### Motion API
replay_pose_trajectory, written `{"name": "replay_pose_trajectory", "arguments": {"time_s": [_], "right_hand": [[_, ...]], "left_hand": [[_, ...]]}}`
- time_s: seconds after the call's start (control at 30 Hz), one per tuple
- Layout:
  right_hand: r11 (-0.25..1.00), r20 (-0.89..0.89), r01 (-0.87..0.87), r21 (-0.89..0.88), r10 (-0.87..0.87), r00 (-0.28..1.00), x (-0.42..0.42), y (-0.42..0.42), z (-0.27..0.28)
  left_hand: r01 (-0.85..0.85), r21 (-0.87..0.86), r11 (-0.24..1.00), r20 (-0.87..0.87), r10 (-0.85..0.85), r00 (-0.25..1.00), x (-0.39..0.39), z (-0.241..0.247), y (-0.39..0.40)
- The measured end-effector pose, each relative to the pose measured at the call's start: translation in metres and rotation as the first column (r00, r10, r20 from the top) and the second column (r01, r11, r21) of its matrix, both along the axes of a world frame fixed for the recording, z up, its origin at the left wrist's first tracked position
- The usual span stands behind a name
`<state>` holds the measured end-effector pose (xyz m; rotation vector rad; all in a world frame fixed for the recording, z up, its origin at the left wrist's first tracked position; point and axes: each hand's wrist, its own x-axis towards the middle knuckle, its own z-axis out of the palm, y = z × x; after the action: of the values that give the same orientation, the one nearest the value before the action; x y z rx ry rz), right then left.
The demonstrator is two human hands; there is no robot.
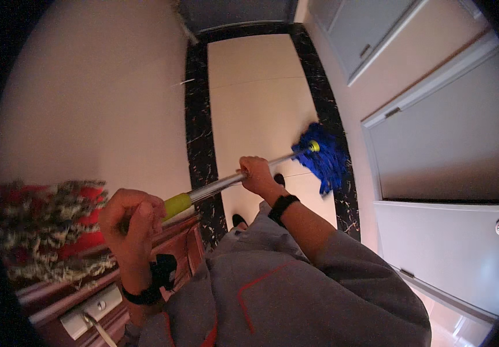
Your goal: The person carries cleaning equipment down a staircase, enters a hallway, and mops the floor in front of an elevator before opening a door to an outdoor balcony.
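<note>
A mop with a metal pole [217,187] and a yellow-green grip slants across the view. My left hand [132,221] is closed around the grip at the pole's upper end. Farther down, my right hand [258,174] grasps the bare metal shaft. The blue mop head [325,160] lies spread on the floor at the right, partly on the cream tiles [258,104] and partly on the black marble border [345,191]. Both wrists wear black bands.
A wooden door [183,247] with a metal handle plate [95,310] and a red decoration [89,221] stands at the lower left. Pale cabinet-like doors [444,247] line the right wall. A dark door [236,13] closes the far end. My feet, in dark shoes, stand below.
</note>
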<state>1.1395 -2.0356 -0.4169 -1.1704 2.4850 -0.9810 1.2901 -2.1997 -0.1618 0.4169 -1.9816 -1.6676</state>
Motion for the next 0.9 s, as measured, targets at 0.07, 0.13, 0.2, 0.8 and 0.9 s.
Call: {"name": "replay_pose_trajectory", "arguments": {"time_s": [0.07, 0.13, 0.2, 0.8, 0.9], "right_hand": [[0.991, 0.004, -0.126, -0.047, 0.126, 0.992, 0.009, -0.032, -0.002], [0.949, 0.003, -0.231, -0.215, 0.238, 0.971, 0.029, -0.061, -0.007], [0.936, 0.059, -0.327, -0.135, 0.337, 0.940, 0.055, -0.083, -0.001], [0.856, 0.396, -0.505, -0.113, 0.505, 0.767, 0.119, 0.063, 0.134], [0.961, 0.208, -0.275, -0.031, 0.275, 0.939, 0.095, 0.139, 0.117]], "left_hand": [[-0.124, -0.074, 0.990, 0.018, 0.126, 0.992, 0.035, 0.003, 0.003], [-0.248, -0.136, 0.959, 0.027, 0.254, 0.967, 0.059, 0.015, 0.014], [-0.405, -0.231, 0.885, 0.032, 0.423, 0.906, 0.079, 0.021, 0.024], [0.138, -0.050, 0.989, -0.042, -0.140, 0.989, 0.142, 0.123, 0.058], [0.406, 0.158, 0.900, -0.358, -0.331, 0.873, 0.079, 0.074, 0.087]]}}
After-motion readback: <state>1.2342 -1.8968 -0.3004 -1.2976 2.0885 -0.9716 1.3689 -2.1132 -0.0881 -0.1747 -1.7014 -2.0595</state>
